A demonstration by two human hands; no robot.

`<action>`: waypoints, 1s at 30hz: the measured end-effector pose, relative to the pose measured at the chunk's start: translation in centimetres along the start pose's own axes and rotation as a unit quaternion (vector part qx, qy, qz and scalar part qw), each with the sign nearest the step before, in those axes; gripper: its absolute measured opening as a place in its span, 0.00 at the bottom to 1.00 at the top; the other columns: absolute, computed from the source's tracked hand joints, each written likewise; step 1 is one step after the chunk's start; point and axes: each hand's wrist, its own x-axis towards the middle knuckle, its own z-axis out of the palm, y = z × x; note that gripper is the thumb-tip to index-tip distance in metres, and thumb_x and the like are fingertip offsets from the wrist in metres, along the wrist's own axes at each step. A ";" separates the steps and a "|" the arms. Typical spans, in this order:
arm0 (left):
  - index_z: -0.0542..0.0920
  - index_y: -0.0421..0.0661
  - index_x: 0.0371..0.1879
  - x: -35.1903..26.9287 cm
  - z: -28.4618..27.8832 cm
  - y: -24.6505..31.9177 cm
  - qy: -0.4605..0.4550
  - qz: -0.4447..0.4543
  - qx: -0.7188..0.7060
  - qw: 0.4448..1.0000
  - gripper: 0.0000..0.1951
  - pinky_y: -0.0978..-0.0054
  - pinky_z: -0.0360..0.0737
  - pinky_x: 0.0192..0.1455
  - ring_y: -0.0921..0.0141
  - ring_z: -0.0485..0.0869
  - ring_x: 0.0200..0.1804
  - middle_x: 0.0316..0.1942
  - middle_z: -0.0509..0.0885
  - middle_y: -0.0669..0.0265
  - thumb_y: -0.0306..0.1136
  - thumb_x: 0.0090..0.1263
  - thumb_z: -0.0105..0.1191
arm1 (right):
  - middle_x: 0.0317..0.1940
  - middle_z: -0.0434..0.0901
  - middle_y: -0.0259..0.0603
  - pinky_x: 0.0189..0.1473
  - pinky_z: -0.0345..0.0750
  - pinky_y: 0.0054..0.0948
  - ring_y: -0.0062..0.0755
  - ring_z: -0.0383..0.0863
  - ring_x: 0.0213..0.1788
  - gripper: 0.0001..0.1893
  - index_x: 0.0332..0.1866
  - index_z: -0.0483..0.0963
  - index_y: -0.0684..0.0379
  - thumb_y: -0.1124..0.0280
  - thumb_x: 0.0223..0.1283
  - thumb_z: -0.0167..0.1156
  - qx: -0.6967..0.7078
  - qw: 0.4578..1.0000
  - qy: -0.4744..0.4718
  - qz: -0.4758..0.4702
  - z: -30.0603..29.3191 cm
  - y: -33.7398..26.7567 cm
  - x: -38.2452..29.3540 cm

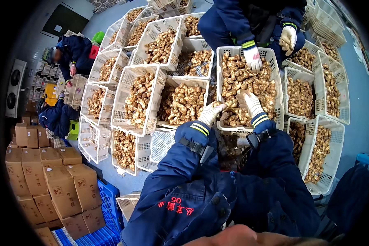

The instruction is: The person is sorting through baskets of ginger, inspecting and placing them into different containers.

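In front of me stands a white perforated plastic crate (280,92) heaped with brown, knobbly mushrooms (238,78). My left hand (211,113), in a pale knit glove, is at the crate's near left corner with a mushroom (231,103) at its fingertips. Also gloved, my right hand (252,103) rests low over the heap, fingers bent toward the left; whether it grips a mushroom is hidden. Across from me, a co-worker's gloved hand (253,60) reaches into the same crate. Their other gloved hand (288,40) is held above their knee.
Crates of mushrooms crowd both sides, including a filled crate (160,101) on the left and another (335,153) on the right. Cardboard boxes (61,187) are stacked at lower left beside a blue plastic pallet (109,200). Two people (57,115) work farther left. A blue stool (367,161) stands right.
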 end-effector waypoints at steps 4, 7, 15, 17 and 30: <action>0.74 0.42 0.52 0.5 -0.3 -0.2 0.023 -0.032 -0.006 0.999 0.19 0.76 0.81 0.35 0.71 0.81 0.38 0.38 0.82 0.65 0.33 0.64 0.60 | 0.49 0.80 0.42 0.45 0.77 0.33 0.32 0.80 0.43 0.20 0.62 0.66 0.58 0.61 0.69 0.48 -0.007 1.000 -0.012 0.003 0.4 -0.1 -0.1; 0.71 0.42 0.54 2.2 -1.4 -2.1 0.003 -0.028 -0.111 0.993 0.20 0.72 0.84 0.34 0.69 0.82 0.39 0.40 0.81 0.63 0.28 0.64 0.59 | 0.49 0.80 0.42 0.48 0.77 0.36 0.35 0.79 0.47 0.20 0.63 0.65 0.58 0.61 0.70 0.47 -0.020 1.000 -0.024 0.003 0.2 -0.5 -0.4; 0.68 0.47 0.59 0.4 -0.1 0.2 -0.019 -0.037 -0.165 0.985 0.25 0.70 0.83 0.43 0.68 0.81 0.44 0.48 0.78 0.63 0.27 0.63 0.59 | 0.71 0.42 0.65 0.68 0.59 0.50 0.60 0.52 0.71 0.49 0.74 0.39 0.59 0.37 0.58 0.52 0.025 0.973 -0.203 0.111 2.8 -1.8 -2.6; 0.69 0.48 0.59 -0.2 0.1 0.6 -0.028 -0.029 -0.152 0.988 0.24 0.65 0.83 0.45 0.66 0.80 0.46 0.50 0.78 0.64 0.32 0.64 0.59 | 0.72 0.43 0.61 0.68 0.59 0.49 0.59 0.51 0.71 0.47 0.73 0.41 0.61 0.41 0.60 0.53 0.029 0.976 -0.188 0.105 2.6 -1.8 -2.8; 0.73 0.50 0.55 -3.2 2.7 4.0 -0.094 -0.112 -0.266 0.953 0.23 0.47 0.80 0.49 0.54 0.80 0.49 0.52 0.78 0.56 0.52 0.69 0.50 | 0.58 0.70 0.53 0.62 0.65 0.30 0.36 0.68 0.60 0.48 0.66 0.55 0.76 0.40 0.56 0.58 -0.116 0.991 -0.042 -0.048 2.1 -0.6 -4.6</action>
